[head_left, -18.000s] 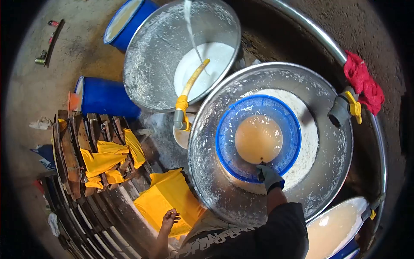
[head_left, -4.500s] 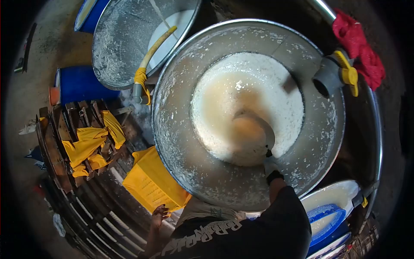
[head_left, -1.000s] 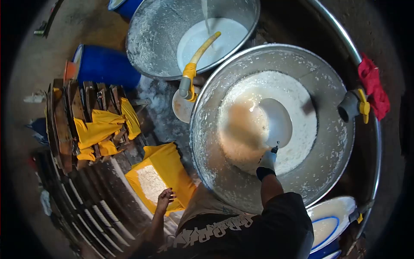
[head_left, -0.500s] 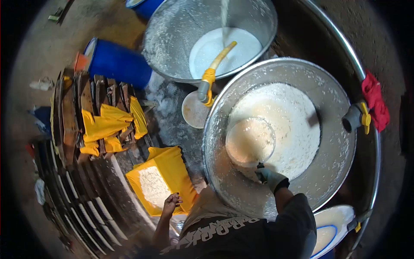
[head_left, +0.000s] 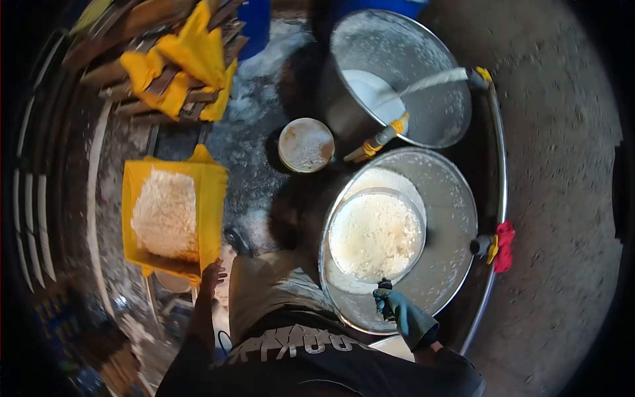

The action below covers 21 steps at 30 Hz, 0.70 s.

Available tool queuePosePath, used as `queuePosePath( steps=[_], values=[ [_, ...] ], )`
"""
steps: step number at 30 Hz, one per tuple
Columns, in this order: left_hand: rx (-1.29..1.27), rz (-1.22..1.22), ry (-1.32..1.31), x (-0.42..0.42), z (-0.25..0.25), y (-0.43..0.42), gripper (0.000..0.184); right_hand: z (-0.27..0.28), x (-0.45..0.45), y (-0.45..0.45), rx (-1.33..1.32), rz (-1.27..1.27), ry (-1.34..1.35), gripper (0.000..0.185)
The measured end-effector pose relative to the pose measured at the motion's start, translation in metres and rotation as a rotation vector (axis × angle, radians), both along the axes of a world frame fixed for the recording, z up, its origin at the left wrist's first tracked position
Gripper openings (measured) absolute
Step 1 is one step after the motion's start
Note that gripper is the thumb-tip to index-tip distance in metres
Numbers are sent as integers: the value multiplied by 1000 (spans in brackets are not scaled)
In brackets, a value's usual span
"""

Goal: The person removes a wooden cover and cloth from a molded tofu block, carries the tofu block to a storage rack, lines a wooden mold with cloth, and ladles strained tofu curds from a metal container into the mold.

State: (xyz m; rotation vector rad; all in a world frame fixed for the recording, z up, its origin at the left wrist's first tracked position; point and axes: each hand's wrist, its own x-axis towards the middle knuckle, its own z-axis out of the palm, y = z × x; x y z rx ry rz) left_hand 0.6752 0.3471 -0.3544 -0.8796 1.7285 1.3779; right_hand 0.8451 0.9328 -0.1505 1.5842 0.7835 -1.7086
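Observation:
My gloved right hand point(head_left: 399, 309) is closed around the dark handle of a large round scoop point(head_left: 377, 237). Lumpy white curds fill the scoop, which is over the near metal vat point(head_left: 456, 264); more white stuff shows around its rim. My bare left hand point(head_left: 213, 274) is at the lower right corner of a box lined with yellow cloth point(head_left: 209, 218), fingers apart and holding nothing I can see. Whether it touches the cloth I cannot tell. A heap of white curds point(head_left: 164, 213) lies in the box.
Liquid pours from a pipe point(head_left: 477, 77) into a second metal vat point(head_left: 456, 116). Between vats and box stands a round white-topped bucket point(head_left: 306, 145). Wooden boards with yellow cloths point(head_left: 198, 49) are at upper left. A metal rail point(head_left: 501, 165) with a red cloth point(head_left: 504, 246) runs along the right.
My view has turned toward the left, and the box shows more fully. The scoop, which showed cloudy liquid, now shows a full load of curds. My left hand has come to the box's corner.

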Motion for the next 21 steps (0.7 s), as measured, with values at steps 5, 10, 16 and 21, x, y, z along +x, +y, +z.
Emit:
queuePosePath(
  steps=[5,10,16,21],
  values=[
    [78,266,-79,47,-26,-68,37,30,-35,-58,128,236,-44,20],
    [191,542,0,85,-22,-138,44,-18,-101,-142,-28,376,-8,19],
    [64,763,16,129,0,-222,46,0,-246,-356,-163,985,-51,24],
    [-15,945,-30,189,-11,-270,38,-156,-283,-487,-375,798,129,25]
  ],
)
